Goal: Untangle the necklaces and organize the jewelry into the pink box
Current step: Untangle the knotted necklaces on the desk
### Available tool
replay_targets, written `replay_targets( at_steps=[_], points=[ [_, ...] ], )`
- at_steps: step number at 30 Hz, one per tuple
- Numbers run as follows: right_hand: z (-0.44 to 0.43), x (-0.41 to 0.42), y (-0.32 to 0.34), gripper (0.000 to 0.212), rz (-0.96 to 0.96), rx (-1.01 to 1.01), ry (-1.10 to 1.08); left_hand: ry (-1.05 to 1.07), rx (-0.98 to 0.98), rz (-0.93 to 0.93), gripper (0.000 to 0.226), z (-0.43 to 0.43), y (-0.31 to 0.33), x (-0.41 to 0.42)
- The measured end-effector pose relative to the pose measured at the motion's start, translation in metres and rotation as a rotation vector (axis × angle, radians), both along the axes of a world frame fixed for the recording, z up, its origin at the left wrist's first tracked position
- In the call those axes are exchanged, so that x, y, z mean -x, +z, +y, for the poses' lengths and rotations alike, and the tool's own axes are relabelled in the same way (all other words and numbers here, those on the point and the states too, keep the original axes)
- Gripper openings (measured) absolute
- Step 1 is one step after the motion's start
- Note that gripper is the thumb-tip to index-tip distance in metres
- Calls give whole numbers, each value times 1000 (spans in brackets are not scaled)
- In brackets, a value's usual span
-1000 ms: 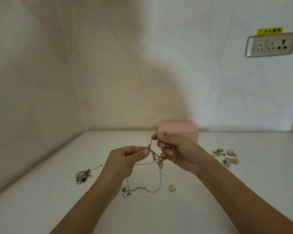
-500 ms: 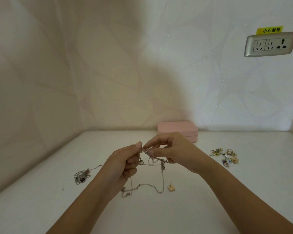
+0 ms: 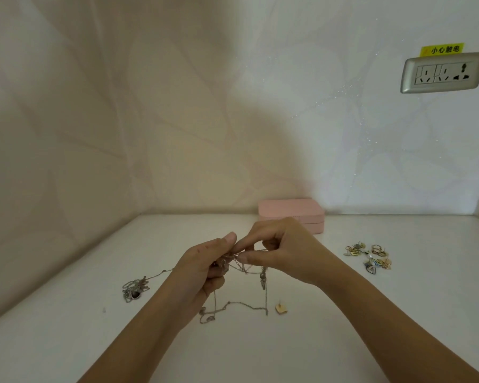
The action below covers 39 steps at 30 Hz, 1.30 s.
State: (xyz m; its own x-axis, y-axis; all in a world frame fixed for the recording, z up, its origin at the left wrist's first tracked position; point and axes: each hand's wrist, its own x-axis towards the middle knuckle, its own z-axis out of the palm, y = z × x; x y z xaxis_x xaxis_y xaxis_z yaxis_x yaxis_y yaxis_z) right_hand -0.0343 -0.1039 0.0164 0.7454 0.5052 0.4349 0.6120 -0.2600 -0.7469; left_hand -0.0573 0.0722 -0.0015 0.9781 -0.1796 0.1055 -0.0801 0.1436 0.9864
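Silver chains (image 3: 245,268), knotted together, hang between the two hands above the white bench (image 3: 67,341). The left grip (image 3: 205,268) is curled round one end of the knot, thumb up against the forefinger. The right grip (image 3: 285,252) pinches the chains from the other side between thumb and forefinger, its other fingers curled. The two thumbs are just beside each other. From the knot two strands drop to the bench and join there in a loose loop (image 3: 233,306); a thin strand runs left from the left grip to a second tangle (image 3: 134,288) lying on the bench. A small pale stud (image 3: 281,308) lies just right of the loop. The pink box (image 3: 291,212) stands closed at the back of the bench against the wall, behind the right grip. A pile of gold earrings (image 3: 369,257) lies well to the right. On the wall, top right, are a socket (image 3: 443,73) and a yellow label (image 3: 441,49).
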Motion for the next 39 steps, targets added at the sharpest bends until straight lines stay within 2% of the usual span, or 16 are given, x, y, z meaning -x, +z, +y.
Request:
replay_targets(
  at_steps=[3,9,14,18,24,30,34,37,39],
  points=[
    [0,-2,-2,11,-29,32,-66,-11,-48,-18,30,-2,-2,0],
    [2,-7,-7,10,-5,-24,-136,74,-132,-40,41,-3,-7,-6],
    [0,-10,-2,8,127,-147,-128,136,-140,-53,18,-2,-9,-9],
    [-2,-8,0,9,243,-216,-75,148,-134,-75,36,-3,-8,-6],
    [1,-5,1,12,332,-212,-43,188,-137,-104,35,-1,-6,-6],
    [3,-4,0,11,320,-190,-50,190,-131,-105,24,-2,-4,-3],
    [4,-4,0,14,341,-233,-39,174,-117,-69,7,-1,-5,-5],
    [4,-4,1,15,368,-269,-16,111,-114,-46,17,-1,-6,-7],
    [5,-3,1,16,410,-313,17,46,-120,-36,15,-2,-4,-5]
  ],
)
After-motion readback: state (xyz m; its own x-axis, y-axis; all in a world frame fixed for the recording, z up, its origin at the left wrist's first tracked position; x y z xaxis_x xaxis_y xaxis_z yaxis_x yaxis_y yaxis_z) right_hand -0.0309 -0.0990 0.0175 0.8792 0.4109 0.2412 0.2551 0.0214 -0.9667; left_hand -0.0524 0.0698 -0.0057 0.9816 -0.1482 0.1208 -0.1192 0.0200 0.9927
